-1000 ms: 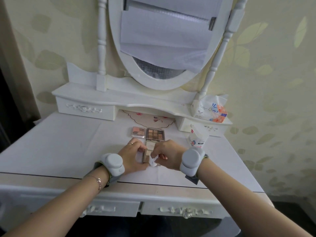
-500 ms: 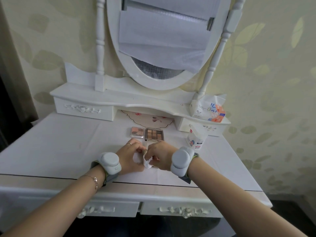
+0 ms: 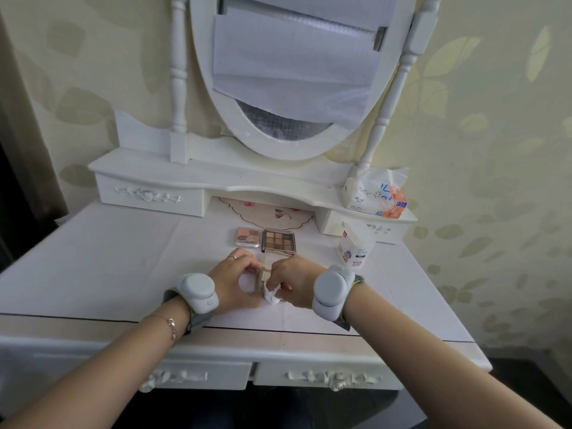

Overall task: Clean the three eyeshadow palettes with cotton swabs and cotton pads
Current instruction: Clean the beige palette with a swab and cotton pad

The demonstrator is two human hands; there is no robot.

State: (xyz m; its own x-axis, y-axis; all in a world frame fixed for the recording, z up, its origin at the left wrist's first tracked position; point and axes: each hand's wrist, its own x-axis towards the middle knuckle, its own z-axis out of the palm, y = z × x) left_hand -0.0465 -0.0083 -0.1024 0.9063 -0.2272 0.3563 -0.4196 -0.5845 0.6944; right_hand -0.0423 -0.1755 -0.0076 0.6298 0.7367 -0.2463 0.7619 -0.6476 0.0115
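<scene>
- Since a second ago, both hands have shifted little; the palette (image 3: 262,275) between them now shows more of its edge, and the crumpled cotton pad (image 3: 272,295) sits lower, at its near end.
- Dressing table (image 3: 108,258): carries all items. A tissue pack (image 3: 376,196) rests on its right shelf, a cotton pack (image 3: 353,247) below it.
- Left hand (image 3: 233,281): fingers curled round the palette's left side, steadying it.
- Right hand (image 3: 294,281): curled, pinching the pad against the palette's right edge.
- Key relation: the palette's long axis runs away from the person; the right hand is nearer the wiping edge.
- Two further palettes lie just beyond: pink (image 3: 247,237), brown (image 3: 278,240), side by side, not held.
</scene>
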